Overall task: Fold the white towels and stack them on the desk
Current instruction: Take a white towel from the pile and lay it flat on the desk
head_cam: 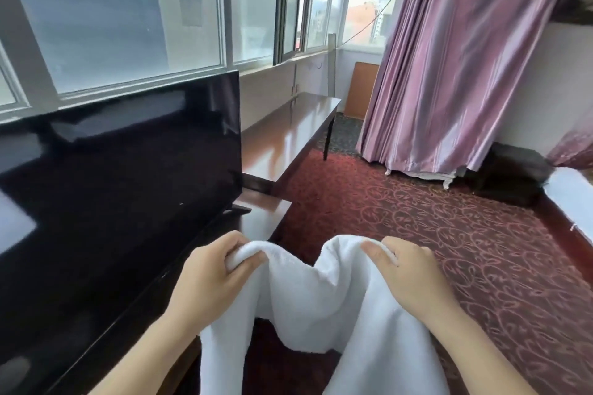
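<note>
A white towel point(308, 295) hangs in the air in front of me, held up by its top edge and sagging in the middle. My left hand point(211, 276) grips the towel's left corner with curled fingers. My right hand point(407, 269) pinches the right corner between thumb and fingers. The lower part of the towel drops out of view at the bottom. The dark wooden desk point(266, 212) stands just left of and beyond my left hand, partly covered by a television.
A large black television point(122, 176) fills the desk on the left. A lower brown bench table point(288, 135) runs along the window wall behind it. Red patterned carpet point(433, 224) lies ahead; pink curtains point(455, 67) hang at the right.
</note>
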`<control>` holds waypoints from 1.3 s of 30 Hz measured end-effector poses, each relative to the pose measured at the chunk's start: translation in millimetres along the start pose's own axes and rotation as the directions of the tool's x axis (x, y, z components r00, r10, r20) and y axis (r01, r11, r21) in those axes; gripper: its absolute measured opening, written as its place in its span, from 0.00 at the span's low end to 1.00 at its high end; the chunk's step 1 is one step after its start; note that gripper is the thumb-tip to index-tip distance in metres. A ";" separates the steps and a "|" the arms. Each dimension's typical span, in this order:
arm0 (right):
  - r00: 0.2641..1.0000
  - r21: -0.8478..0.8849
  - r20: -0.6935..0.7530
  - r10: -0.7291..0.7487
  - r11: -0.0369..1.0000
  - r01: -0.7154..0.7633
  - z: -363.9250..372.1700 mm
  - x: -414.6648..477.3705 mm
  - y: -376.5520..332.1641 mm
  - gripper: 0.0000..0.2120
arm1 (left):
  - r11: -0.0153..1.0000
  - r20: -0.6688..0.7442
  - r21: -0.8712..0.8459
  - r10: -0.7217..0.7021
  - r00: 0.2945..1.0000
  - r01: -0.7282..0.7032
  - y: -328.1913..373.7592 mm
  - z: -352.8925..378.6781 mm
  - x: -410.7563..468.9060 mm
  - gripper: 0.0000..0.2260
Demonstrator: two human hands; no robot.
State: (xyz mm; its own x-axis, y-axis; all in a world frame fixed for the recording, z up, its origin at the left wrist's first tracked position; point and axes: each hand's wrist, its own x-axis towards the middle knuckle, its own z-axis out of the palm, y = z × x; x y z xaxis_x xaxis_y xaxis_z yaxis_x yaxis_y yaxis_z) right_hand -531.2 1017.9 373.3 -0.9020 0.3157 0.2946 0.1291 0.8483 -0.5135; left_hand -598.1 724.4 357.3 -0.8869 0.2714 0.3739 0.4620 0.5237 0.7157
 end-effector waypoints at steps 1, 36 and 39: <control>1.000 -0.020 -0.002 0.009 1.000 -0.009 0.9 16.2 0.3 0.27 | 1.000 -0.005 0.018 0.007 1.000 -0.007 -0.8 5.5 21.5 0.07; 0.910 -0.053 0.074 -0.408 0.910 0.412 181.7 874.6 208.0 0.28 | 0.943 -0.410 0.026 -0.292 0.864 0.331 -176.0 289.8 712.6 0.06; 0.898 -0.031 0.116 -0.424 0.902 0.430 203.0 939.7 214.9 0.29 | 0.922 -0.426 0.031 -0.338 0.840 0.386 -197.8 296.3 761.5 0.06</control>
State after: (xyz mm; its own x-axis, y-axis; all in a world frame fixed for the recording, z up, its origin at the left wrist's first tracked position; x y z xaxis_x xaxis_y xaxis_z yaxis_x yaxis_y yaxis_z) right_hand -1434.7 1410.5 376.3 -0.9129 -0.1252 0.3884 -0.2580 0.9146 -0.3115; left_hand -1365.3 1066.8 325.7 -0.8998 -0.2927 0.3234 0.0832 0.6127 0.7859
